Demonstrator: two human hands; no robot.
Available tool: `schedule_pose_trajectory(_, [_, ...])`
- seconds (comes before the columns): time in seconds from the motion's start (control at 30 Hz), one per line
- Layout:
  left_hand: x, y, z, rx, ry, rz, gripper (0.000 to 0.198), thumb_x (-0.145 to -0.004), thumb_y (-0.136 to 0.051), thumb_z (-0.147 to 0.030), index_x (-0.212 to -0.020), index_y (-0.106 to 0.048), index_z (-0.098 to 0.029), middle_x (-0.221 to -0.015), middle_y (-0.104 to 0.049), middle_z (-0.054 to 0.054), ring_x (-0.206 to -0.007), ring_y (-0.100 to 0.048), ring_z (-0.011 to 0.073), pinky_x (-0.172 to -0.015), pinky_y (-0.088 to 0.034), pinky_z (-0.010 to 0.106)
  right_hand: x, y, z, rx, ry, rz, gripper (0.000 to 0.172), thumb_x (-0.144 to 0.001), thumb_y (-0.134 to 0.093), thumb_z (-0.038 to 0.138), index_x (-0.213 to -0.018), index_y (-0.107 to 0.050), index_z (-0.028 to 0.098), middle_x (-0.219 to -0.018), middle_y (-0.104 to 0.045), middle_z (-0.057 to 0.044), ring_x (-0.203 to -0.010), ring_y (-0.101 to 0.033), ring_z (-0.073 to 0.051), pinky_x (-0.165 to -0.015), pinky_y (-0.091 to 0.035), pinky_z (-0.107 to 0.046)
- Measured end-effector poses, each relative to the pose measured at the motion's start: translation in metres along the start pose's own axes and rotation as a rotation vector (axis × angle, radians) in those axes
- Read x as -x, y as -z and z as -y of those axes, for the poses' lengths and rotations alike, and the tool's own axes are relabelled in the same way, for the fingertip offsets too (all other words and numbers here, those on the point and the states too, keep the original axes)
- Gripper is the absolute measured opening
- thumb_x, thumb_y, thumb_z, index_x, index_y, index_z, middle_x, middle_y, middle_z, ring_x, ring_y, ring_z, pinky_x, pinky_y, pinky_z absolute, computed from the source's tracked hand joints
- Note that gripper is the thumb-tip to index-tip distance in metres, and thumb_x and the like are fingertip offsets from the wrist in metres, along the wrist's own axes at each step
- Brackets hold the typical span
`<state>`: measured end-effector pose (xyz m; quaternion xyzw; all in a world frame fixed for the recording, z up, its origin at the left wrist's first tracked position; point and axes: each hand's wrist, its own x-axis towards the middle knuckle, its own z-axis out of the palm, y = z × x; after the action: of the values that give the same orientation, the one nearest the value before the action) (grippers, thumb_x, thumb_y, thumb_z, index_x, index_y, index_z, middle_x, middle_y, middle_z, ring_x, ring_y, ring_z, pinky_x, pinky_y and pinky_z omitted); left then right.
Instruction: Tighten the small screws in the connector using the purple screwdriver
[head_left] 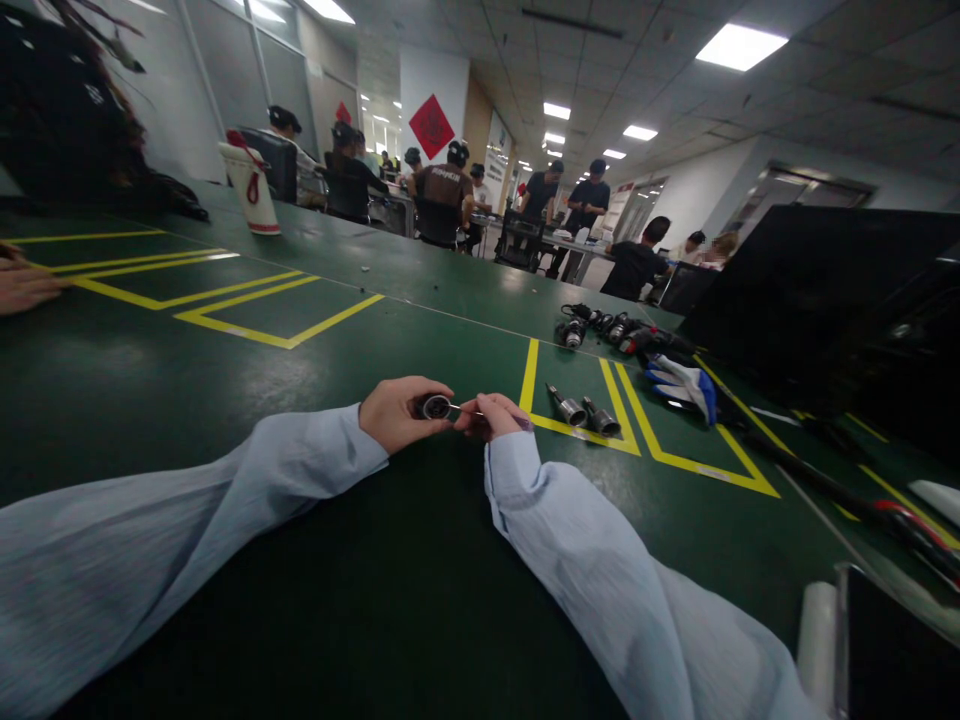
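Observation:
Both my hands meet over the middle of the green table (pixel 225 400), with light blue sleeves down both arms. My left hand (pixel 394 412) is closed round a small round black and silver metal part (pixel 435 406). My right hand (pixel 491 414) pinches a thin pin-like piece (pixel 466 410) that points into that part. To the right, two similar metal cylinders (pixel 583 411) lie inside a yellow-taped box (pixel 645 440).
A heap of black and silver parts (pixel 596 328) and a white and blue glove (pixel 682 385) lie further right, by a big black case (pixel 817 300). A paper cup (pixel 251 188) stands far left. Another person's hand (pixel 26 285) rests at the left edge. Several people work at tables behind.

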<state>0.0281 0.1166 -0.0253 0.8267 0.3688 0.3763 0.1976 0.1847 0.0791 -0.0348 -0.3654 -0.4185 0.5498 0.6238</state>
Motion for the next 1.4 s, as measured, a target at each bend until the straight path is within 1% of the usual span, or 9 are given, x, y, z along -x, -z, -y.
schedule_pose_trajectory(0.33, [-0.001,0.0,-0.003,-0.031,-0.028,-0.023,0.037,-0.064,-0.067,-0.038,-0.09,-0.063,-0.012,-0.082,-0.066,0.007,-0.065,-0.061,0.0148,-0.054,-0.048,0.023,-0.003,0.004,-0.001,-0.002,0.036,-0.045,0.02,-0.063,-0.057,0.032,-0.052,-0.06,0.016,-0.04,-0.058,0.001,-0.038,-0.051,-0.01,-0.043,-0.039,-0.023])
schedule_pose_trajectory(0.43, [-0.001,0.0,-0.003,-0.042,-0.039,-0.023,0.038,-0.065,-0.066,-0.04,-0.091,-0.063,-0.012,-0.082,-0.066,0.007,-0.065,-0.06,0.0143,-0.054,-0.048,0.024,-0.007,0.007,-0.002,-0.096,-0.01,-0.03,0.022,-0.063,-0.056,0.033,-0.052,-0.06,0.016,-0.041,-0.058,0.001,-0.038,-0.051,-0.011,-0.042,-0.038,-0.023])
schedule_pose_trajectory(0.57, [0.0,0.0,-0.002,-0.041,-0.045,-0.033,0.042,-0.066,-0.065,-0.045,-0.093,-0.063,-0.013,-0.084,-0.066,0.008,-0.069,-0.061,0.0161,-0.059,-0.05,0.026,-0.008,0.009,0.0,-0.265,-0.086,-0.013,0.028,-0.073,-0.05,0.03,-0.051,-0.061,0.015,-0.039,-0.056,0.0,-0.039,-0.05,-0.01,-0.044,-0.038,-0.023])
schedule_pose_trajectory(0.73, [0.0,0.001,-0.005,-0.051,-0.036,-0.097,0.044,-0.068,-0.062,-0.048,-0.096,-0.062,-0.013,-0.087,-0.066,0.008,-0.074,-0.061,0.0175,-0.065,-0.05,0.027,-0.01,0.008,0.003,-0.441,-0.11,-0.014,0.038,-0.079,-0.045,0.026,-0.044,-0.057,0.016,-0.033,-0.049,0.001,-0.036,-0.048,-0.009,-0.042,-0.037,-0.021])
schedule_pose_trajectory(0.93, [0.002,0.007,-0.014,-0.044,-0.002,-0.155,0.039,-0.078,-0.049,-0.046,-0.098,-0.058,-0.013,-0.08,-0.062,0.005,-0.065,-0.057,0.0144,-0.06,-0.046,0.025,-0.014,0.011,0.002,-0.435,-0.141,-0.053,0.033,-0.08,-0.046,0.021,-0.049,-0.057,0.015,-0.036,-0.051,0.003,-0.036,-0.048,-0.007,-0.039,-0.038,-0.018])
schedule_pose_trajectory(1.03, [0.003,0.009,-0.016,0.001,0.03,-0.161,0.032,-0.081,-0.044,-0.043,-0.09,-0.056,-0.014,-0.071,-0.057,0.002,-0.06,-0.053,0.0129,-0.055,-0.044,0.024,-0.017,0.014,0.002,-0.346,-0.154,-0.102,0.02,-0.078,-0.052,0.019,-0.06,-0.058,0.015,-0.045,-0.059,0.002,-0.042,-0.054,-0.007,-0.042,-0.043,-0.018])
schedule_pose_trajectory(1.13, [0.004,0.01,-0.017,0.063,0.047,-0.127,0.028,-0.082,-0.043,-0.041,-0.084,-0.053,-0.015,-0.066,-0.051,-0.001,-0.056,-0.051,0.0116,-0.052,-0.043,0.023,-0.02,0.015,0.002,-0.295,-0.145,-0.121,0.007,-0.076,-0.057,0.016,-0.069,-0.057,0.016,-0.054,-0.066,0.002,-0.05,-0.06,-0.009,-0.048,-0.047,-0.019])
schedule_pose_trajectory(1.23, [0.004,0.009,-0.019,0.136,0.054,-0.039,0.026,-0.083,-0.042,-0.041,-0.087,-0.049,-0.015,-0.062,-0.048,-0.003,-0.051,-0.05,0.0102,-0.049,-0.042,0.022,-0.022,0.012,0.0,-0.263,-0.148,-0.123,0.008,-0.076,-0.058,0.02,-0.069,-0.057,0.017,-0.055,-0.067,0.001,-0.052,-0.063,-0.01,-0.05,-0.05,-0.021])
schedule_pose_trajectory(1.4, [0.004,0.008,-0.022,0.002,-0.125,0.117,0.025,-0.081,-0.046,-0.039,-0.086,-0.052,-0.016,-0.072,-0.055,0.001,-0.061,-0.052,0.0117,-0.057,-0.043,0.023,-0.017,0.0,-0.006,-0.106,-0.088,-0.093,0.013,-0.069,-0.065,0.027,-0.063,-0.058,0.017,-0.053,-0.065,0.0,-0.047,-0.06,-0.012,-0.051,-0.05,-0.025])
